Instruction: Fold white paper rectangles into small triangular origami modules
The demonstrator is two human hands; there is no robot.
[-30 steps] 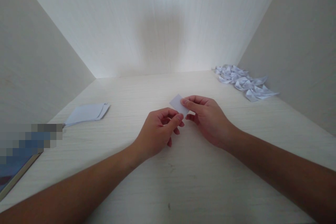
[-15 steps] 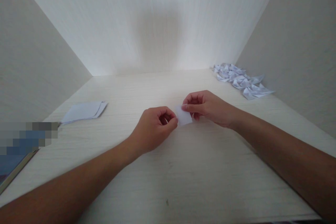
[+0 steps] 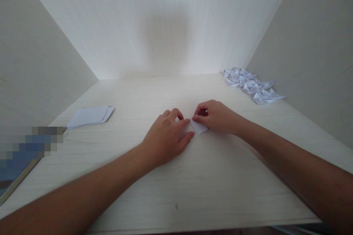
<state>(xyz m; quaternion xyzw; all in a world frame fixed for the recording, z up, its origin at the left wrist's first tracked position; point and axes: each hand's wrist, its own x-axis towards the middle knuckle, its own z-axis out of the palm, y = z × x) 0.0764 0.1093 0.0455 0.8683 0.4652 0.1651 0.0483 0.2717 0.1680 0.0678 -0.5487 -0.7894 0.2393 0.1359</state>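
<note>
A small white piece of paper [image 3: 199,127] is between my two hands, low over the middle of the table. My right hand [image 3: 216,115] pinches its upper edge between thumb and fingers. My left hand [image 3: 169,136] is at the paper's left side, thumb and index finger spread apart, the index fingertip at the upper left corner and the thumb tip near the lower left edge. The underside of the paper is hidden.
A stack of white paper sheets [image 3: 89,115] lies at the left. Several folded white paper pieces [image 3: 249,83] are heaped at the back right, by the side wall. A framed blue item [image 3: 13,172], partly pixelated, stands at the left edge. The pale table [image 3: 154,198] meets walls behind and on both sides.
My left thumb and index finger have parted from their pinch. The paper has turned and shifted slightly to the right, and my right hand has closed further over its upper edge.
</note>
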